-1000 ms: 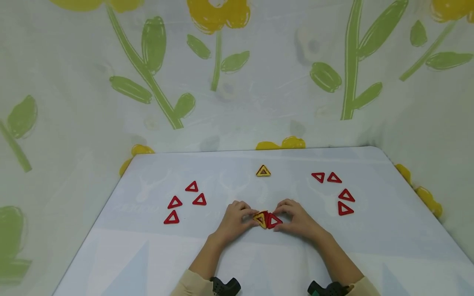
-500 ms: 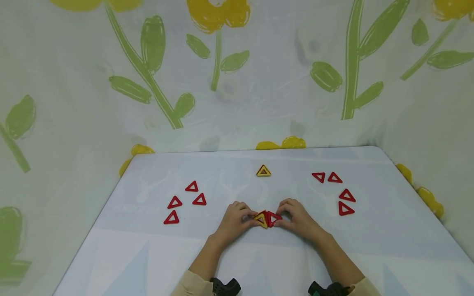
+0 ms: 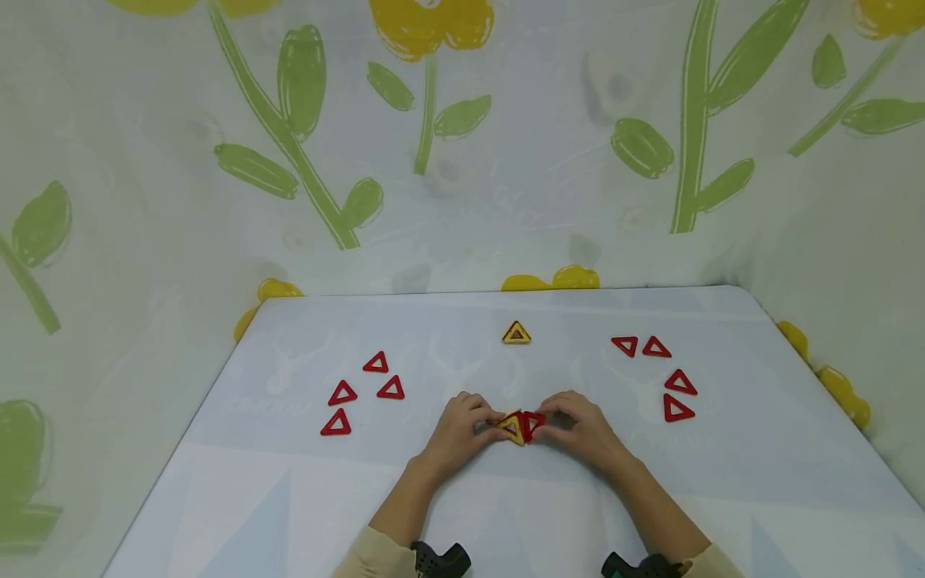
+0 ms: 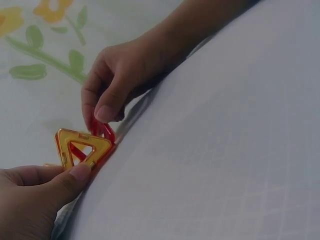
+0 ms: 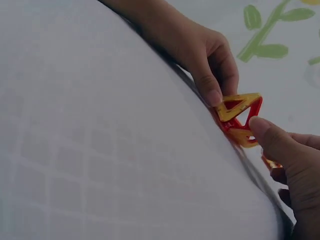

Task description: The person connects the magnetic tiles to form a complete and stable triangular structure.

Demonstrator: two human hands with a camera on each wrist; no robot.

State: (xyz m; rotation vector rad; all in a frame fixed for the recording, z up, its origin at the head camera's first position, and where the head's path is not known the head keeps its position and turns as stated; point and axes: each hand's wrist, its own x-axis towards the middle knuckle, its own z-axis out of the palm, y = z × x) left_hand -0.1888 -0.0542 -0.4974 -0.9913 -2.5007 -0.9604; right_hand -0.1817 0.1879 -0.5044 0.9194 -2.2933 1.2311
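Note:
Over the near middle of the table, my left hand pinches a yellow triangular magnetic tile between thumb and fingers. My right hand pinches a red triangular magnetic tile, which leans up beside the yellow one. In the wrist views the tiles meet along their edges and tilt toward each other, like the sides of a small pyramid. More red and yellow shows low down between them, partly hidden by the fingers.
Several red triangle tiles lie flat at the left, and several more red tiles at the right. A yellow triangle tile lies near the back edge of the white table. A flower-printed curtain stands behind.
My right hand has tipped the red tile up and inward, so it looks narrower and closer to the yellow tile. My left hand has stayed nearly still with its tile.

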